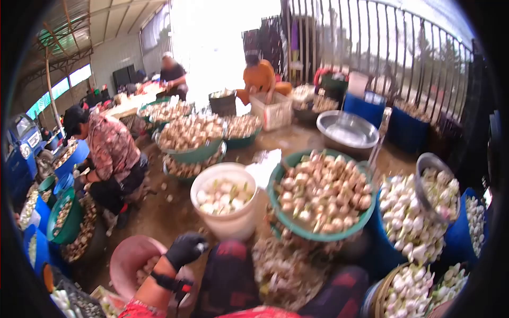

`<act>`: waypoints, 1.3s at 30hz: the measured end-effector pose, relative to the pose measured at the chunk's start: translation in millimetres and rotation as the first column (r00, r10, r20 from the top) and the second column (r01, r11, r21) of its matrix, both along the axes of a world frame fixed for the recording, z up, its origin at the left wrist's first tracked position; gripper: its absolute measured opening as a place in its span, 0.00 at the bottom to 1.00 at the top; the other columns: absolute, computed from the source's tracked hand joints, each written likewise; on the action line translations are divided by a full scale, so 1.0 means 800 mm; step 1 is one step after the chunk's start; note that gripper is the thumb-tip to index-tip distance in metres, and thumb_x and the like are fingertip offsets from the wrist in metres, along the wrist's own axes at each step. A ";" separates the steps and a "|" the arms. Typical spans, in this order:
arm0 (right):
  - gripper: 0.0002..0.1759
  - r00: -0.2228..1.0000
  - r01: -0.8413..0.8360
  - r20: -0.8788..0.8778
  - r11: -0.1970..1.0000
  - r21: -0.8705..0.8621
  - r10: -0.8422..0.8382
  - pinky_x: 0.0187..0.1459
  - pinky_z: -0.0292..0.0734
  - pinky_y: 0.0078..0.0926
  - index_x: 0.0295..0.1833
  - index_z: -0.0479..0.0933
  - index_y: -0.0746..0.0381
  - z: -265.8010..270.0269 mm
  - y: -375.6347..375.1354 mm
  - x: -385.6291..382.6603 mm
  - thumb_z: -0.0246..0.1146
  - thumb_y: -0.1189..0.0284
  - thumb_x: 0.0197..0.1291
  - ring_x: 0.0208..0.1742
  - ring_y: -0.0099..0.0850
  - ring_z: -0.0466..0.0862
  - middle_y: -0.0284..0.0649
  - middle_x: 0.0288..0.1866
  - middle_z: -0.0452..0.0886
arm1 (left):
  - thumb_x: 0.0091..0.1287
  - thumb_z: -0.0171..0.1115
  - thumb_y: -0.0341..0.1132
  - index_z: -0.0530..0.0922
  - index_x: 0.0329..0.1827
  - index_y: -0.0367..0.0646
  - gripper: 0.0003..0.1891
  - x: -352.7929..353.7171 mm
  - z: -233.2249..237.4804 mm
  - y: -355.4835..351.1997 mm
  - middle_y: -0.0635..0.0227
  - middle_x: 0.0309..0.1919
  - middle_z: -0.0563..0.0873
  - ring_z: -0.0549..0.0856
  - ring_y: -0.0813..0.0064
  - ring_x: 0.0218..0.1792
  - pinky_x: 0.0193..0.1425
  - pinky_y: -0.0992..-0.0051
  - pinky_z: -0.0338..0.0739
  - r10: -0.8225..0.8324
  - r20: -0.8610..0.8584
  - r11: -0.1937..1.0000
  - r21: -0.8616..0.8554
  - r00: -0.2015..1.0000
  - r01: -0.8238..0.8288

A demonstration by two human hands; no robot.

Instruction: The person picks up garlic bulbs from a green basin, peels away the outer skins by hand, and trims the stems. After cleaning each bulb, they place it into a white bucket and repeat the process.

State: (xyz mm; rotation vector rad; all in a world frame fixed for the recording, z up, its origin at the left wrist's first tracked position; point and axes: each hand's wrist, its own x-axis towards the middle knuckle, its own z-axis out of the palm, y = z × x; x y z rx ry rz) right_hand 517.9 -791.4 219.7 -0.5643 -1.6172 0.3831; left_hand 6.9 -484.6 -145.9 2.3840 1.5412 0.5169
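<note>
My left hand (185,250), in a black glove with a dark band at the wrist, is over the rim of a pink tub (137,249), left of my knee. Its fingers are closed, with a small pale bit at their tips, too blurred to name. Just beyond stands a white bucket (225,217) holding white trimmed garlic bulbs (224,195). To its right a green basin (294,229) is heaped with brownish untrimmed garlic (323,191). Loose skins and stalks (286,270) lie on the floor between my knees. My right hand is out of view.
At right, a blue tub (384,241) overflows with white garlic, a metal bowl (424,199) tilted on it. A steel basin (347,130) stands farther back. More green basins (193,153) lie ahead. Co-workers sit at left (111,153) and at the back (260,77).
</note>
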 end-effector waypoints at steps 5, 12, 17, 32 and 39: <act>0.28 0.997 -0.074 0.011 0.990 0.122 0.074 0.61 0.63 0.52 0.66 0.66 0.60 0.005 0.034 0.010 0.58 0.59 0.64 0.64 0.46 0.65 0.54 0.67 0.64 | 0.58 0.63 0.40 0.84 0.33 0.47 0.08 0.005 0.005 0.010 0.56 0.31 0.85 0.83 0.55 0.38 0.44 0.59 0.76 0.023 -0.011 0.999 -0.039 1.000 -0.023; 0.28 0.984 -0.132 -0.139 0.977 -0.167 0.109 0.59 0.64 0.49 0.66 0.65 0.60 -0.021 0.075 0.000 0.56 0.58 0.65 0.62 0.43 0.67 0.52 0.66 0.66 | 0.59 0.65 0.41 0.84 0.40 0.41 0.13 0.015 0.009 0.010 0.54 0.37 0.84 0.82 0.55 0.42 0.47 0.62 0.76 0.071 0.020 0.996 -0.062 0.997 -0.070; 0.28 0.972 -0.184 -0.183 0.963 -0.196 0.149 0.58 0.66 0.47 0.66 0.65 0.61 -0.038 0.104 -0.002 0.55 0.58 0.66 0.60 0.42 0.68 0.52 0.65 0.67 | 0.57 0.66 0.41 0.84 0.41 0.41 0.14 0.016 0.002 0.015 0.55 0.36 0.85 0.83 0.55 0.42 0.47 0.62 0.76 0.032 0.036 0.999 -0.037 0.999 -0.031; 0.28 0.961 -0.188 -0.227 0.977 -0.104 0.161 0.54 0.70 0.40 0.66 0.64 0.62 -0.094 0.172 0.015 0.52 0.56 0.68 0.56 0.36 0.71 0.49 0.62 0.70 | 0.59 0.65 0.41 0.84 0.42 0.43 0.13 0.046 0.018 0.051 0.55 0.36 0.84 0.83 0.56 0.41 0.47 0.62 0.76 -0.031 0.055 0.999 -0.042 0.998 0.033; 0.28 0.950 -0.105 -0.311 0.964 -0.245 0.025 0.52 0.72 0.38 0.66 0.63 0.63 -0.147 0.173 0.030 0.50 0.56 0.69 0.53 0.34 0.73 0.48 0.61 0.72 | 0.57 0.67 0.35 0.83 0.42 0.41 0.12 0.169 0.059 0.117 0.56 0.32 0.85 0.83 0.56 0.39 0.45 0.63 0.77 -0.282 0.136 0.959 0.076 0.950 0.274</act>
